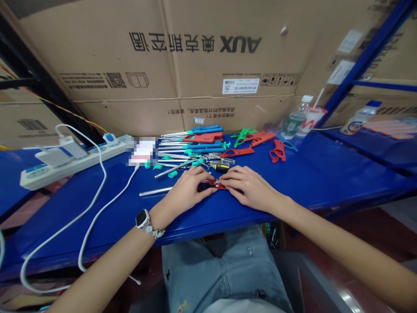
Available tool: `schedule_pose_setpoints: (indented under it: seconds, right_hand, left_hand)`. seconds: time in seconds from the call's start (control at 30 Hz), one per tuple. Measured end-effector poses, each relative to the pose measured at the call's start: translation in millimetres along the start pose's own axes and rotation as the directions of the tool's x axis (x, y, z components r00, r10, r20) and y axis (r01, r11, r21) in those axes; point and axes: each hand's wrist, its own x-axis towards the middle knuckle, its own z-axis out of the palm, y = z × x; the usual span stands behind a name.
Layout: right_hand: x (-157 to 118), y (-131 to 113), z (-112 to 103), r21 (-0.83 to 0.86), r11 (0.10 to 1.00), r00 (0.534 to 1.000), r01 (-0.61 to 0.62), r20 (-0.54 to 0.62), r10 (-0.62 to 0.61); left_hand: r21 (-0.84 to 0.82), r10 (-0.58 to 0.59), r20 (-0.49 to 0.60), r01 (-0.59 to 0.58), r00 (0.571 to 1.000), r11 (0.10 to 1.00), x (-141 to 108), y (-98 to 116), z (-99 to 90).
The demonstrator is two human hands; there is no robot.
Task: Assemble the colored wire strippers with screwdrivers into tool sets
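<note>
My left hand, with a watch on its wrist, pinches the left part of an opened red lighter handle at the table's front. Thin wires and a small white part show in it. My right hand pinches its right end, fingertips close to the left hand's. A silver metal tube sticks out left of my left hand; whether it joins the handle is hidden. Just beyond my fingers lies a yellow-and-black tool handle, probably a screwdriver. Behind it are piled long-tube lighters with blue handles and a red one.
Loose red handle shells and a green one lie at back right, near a bottle and a cup. On the left are a power strip, white cables and a blurred-out phone-like object. Cardboard stands behind.
</note>
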Motion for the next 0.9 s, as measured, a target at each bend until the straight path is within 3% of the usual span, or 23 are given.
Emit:
schedule_pose_setpoints:
  seconds: [0.27,0.6,0.77,0.9]
  right_hand:
    - [1.8,-1.2,2.8,-0.035,0.997,0.997,-0.072,0.02,0.072]
    - [5.2,7.5,6.2,0.035,0.999,0.999,-0.025,-0.039,0.026]
    - [4.6,8.3,11.0,0.102,0.994,0.998,-0.031,-0.054,0.037]
    - [3.0,9.1,15.8,0.145,0.988,0.994,-0.043,-0.098,0.057]
  left_hand:
    - [0.04,-0.016,0.003,0.016,1.0,0.999,-2.2,1.8,-2.2]
    - [0.079,-0.093,0.025,0.09,0.995,0.993,-13.4,-4.9,-20.6]
    - [0.084,-0.039,0.001,0.039,0.999,0.996,0.9,4.2,-15.2]
    - [0.144,-0.074,0.079,0.062,0.994,0.988,20.6,12.6,-11.7]
